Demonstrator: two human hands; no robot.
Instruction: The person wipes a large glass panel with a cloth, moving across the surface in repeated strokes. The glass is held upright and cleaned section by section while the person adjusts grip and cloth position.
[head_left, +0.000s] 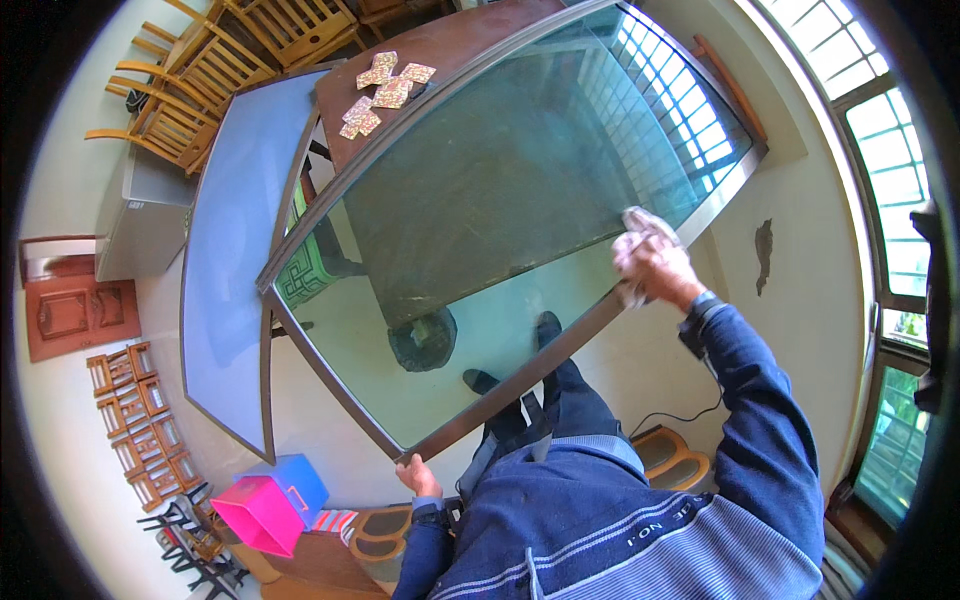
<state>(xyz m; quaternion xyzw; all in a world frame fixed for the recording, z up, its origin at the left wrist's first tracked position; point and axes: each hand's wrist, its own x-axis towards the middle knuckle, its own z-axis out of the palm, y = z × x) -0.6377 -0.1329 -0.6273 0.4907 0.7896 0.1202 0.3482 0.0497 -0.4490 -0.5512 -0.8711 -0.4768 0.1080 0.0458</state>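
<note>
A large glass pane in a dark brown frame (517, 360) lies tilted across the view, partly over a brown table top (435, 45). My left hand (418, 477) grips the near left corner of the frame. My right hand (658, 268) presses a crumpled whitish cloth (646, 222) against the glass by the frame's right part. Through the glass show the table's dark surface, a round dark object (422, 339), a green patterned cloth and my feet. Beside the frame on the left is a second framed panel with a bluish surface (240, 225).
Several patterned cards (391, 91) lie on the table top. Wooden chairs (180, 97) stand at the upper left. A pink bin (255, 514) and a blue bin (296, 480) are at the lower left. The wall and barred windows (889, 187) are at the right, and a cable (679, 415) runs near my right arm.
</note>
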